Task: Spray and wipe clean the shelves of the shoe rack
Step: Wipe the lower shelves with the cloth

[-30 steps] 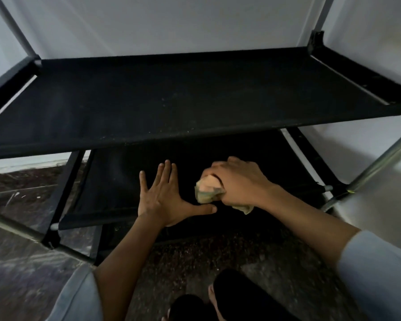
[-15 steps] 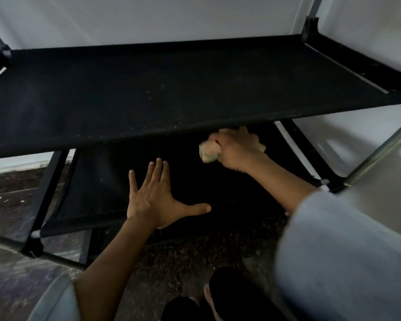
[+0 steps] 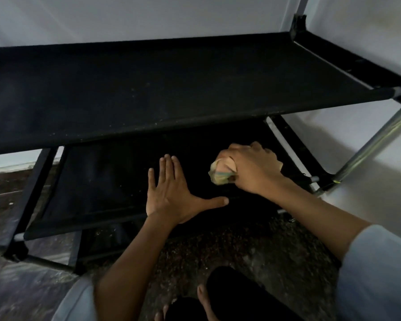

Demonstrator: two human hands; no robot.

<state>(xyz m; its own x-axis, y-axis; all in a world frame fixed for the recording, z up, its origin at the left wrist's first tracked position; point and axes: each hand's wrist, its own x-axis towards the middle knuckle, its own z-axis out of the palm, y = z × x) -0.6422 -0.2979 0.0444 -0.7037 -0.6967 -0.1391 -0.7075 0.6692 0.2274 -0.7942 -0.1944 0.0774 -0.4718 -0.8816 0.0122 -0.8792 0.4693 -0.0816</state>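
Note:
The shoe rack has a black fabric upper shelf [image 3: 183, 89] and a lower black shelf [image 3: 97, 181] beneath it. My left hand [image 3: 171, 193] lies flat on the lower shelf near its front edge, fingers straight and thumb spread to the right. My right hand [image 3: 252, 167] grips a bunched yellowish cloth [image 3: 221, 173] and presses it on the right part of the lower shelf. Pale specks dot the upper shelf's front edge. No spray bottle is in view.
A silver metal leg [image 3: 375, 144] rises at the right, with black corner joints. White walls stand behind and to the right. The speckled dark floor [image 3: 241, 246] lies below the rack. My knees and a bare foot [image 3: 202, 295] show at the bottom.
My right hand went back under the upper shelf with the cloth, then came forward and right again. My left hand stayed flat on the lower shelf.

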